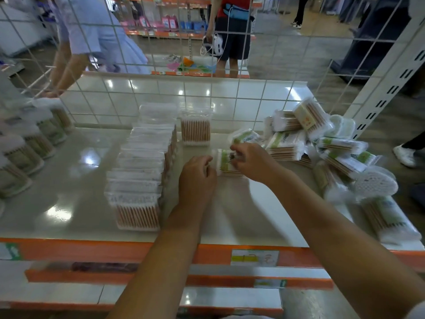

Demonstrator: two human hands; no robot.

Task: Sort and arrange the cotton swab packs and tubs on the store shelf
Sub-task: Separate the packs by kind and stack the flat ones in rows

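Glossy white shelf (69, 180) with an orange front edge (92, 249) spreads below me, backed by a wire grid (161, 93) through which I see the shop aisle and other people standing there. My landmark is the long row of clear tubs (140, 171) of wooden-stick swabs running front to back down the middle of the shelf.

Just right of that row, I hold one small swab pack (226, 163) over the shelf. My right hand (253, 161) pinches its top with curled fingers, and my left hand (197, 178) curls against its left side; whether the left actually grips it I cannot tell. The pack has a green label, but motion blur makes its writing unreadable.

Behind the row's far end, slightly right, one tub (195, 130) stands alone, upright. Far right of the row lies a loose heap of packs (322, 146), tumbled at all angles, with green labels too blurred to read. Left of the row, a line of tubs with green labels (30, 146) runs along the shelf's edge.

A price tag (254, 257) sits on the orange edge, right of the row's front, and its print is illegible.
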